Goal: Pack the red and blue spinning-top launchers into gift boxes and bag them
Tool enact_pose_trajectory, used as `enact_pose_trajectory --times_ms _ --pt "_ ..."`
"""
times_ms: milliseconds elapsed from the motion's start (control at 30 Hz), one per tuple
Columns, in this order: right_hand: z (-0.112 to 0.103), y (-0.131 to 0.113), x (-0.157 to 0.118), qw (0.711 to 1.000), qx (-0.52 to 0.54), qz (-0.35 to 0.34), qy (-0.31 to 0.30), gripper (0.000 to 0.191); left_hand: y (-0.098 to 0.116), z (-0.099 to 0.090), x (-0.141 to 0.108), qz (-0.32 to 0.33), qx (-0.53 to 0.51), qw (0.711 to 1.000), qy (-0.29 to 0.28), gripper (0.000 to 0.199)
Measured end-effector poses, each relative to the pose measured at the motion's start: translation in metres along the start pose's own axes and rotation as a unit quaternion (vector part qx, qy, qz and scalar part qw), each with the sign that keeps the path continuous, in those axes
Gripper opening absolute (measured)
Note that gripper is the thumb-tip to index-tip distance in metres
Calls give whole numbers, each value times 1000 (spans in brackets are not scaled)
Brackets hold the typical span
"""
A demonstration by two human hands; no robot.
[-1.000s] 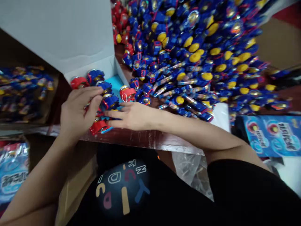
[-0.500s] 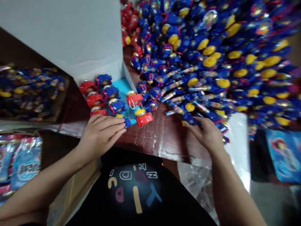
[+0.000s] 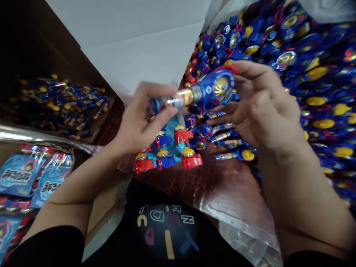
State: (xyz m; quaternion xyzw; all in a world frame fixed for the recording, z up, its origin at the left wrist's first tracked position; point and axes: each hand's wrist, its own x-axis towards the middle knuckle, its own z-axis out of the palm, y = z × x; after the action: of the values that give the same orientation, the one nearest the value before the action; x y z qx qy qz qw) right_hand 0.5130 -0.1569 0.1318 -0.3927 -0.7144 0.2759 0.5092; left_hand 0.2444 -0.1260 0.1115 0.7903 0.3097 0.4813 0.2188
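Note:
A blue toy with a tube handle (image 3: 215, 89) is raised above the table, lying roughly level. It has a gold swirl disc, a silver collar and a red edge. My left hand (image 3: 139, 118) is wrapped round the tube, its fingers a little blurred. At the other end, my right hand (image 3: 267, 107) pinches the toy's red edge between thumb and fingertips. Below them, red toys (image 3: 191, 158) and blue toys (image 3: 166, 159) stand in rows on the light-blue bottom of a white box (image 3: 133, 40). My left hand hides part of these rows.
A large heap of blue toys (image 3: 317, 100) covers the right side of the table (image 3: 178, 181). To the left, a carton holds many small tube-shaped pieces (image 3: 63, 104). Blue printed packs (image 3: 20, 174) fill another carton at the lower left. Clear plastic (image 3: 247, 241) hangs below the table edge.
My right hand has risen from the heap's near edge with a blue toy. My left hand has left the box's front row and now grips the toy's tube. The view has shifted left.

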Motion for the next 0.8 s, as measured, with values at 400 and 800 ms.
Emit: enact_pose_trajectory --times_ms 400,800 --pt "33 82 41 891 -417 -100 -149 60 -66 -10 18 9 168 980 -102 46" --pt "59 35 91 782 -540 -93 -296 30 -65 2 44 46 207 973 -92 37"
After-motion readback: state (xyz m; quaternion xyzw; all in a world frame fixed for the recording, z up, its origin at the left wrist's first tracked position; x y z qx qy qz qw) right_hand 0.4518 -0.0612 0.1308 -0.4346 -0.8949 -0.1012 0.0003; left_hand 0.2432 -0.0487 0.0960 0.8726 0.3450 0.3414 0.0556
